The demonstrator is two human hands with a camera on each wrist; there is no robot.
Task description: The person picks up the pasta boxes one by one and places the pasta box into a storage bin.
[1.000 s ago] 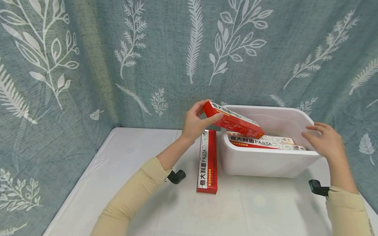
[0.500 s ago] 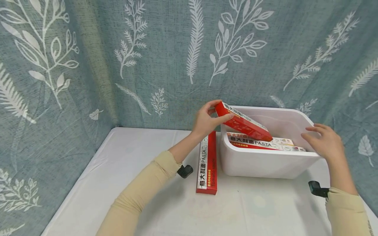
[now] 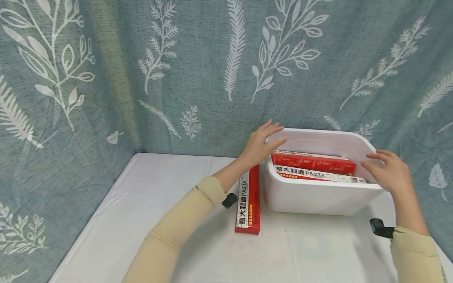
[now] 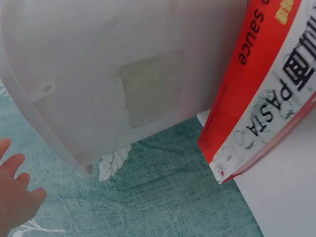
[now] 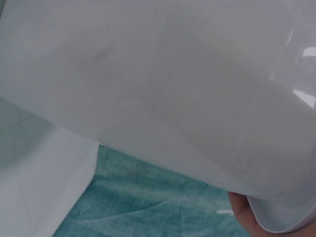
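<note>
A white plastic bin (image 3: 322,198) stands at the right of the table, with red and white pasta boxes lying lengthwise inside. One pasta box (image 3: 313,162) lies at the back with its red side showing; another pasta box (image 3: 301,171) lies in front of it. My left hand (image 3: 260,143), fingers spread and holding nothing, hovers at the bin's left rim. My right hand (image 3: 391,171) grips the right rim; in the right wrist view part of that hand (image 5: 242,212) shows beside the rim. A further pasta box (image 3: 248,204) lies on the table left of the bin.
The white-covered table (image 3: 177,177) reaches back to a blue-green leaf-patterned curtain (image 3: 198,78), which also hangs along the left side. The loose pasta box (image 4: 252,94) lies close beside the bin's left wall (image 4: 94,89).
My left hand has lowered the tilted pasta box into the bin and let it go; it now lies flat behind the front one. My right hand has stayed at the rim.
</note>
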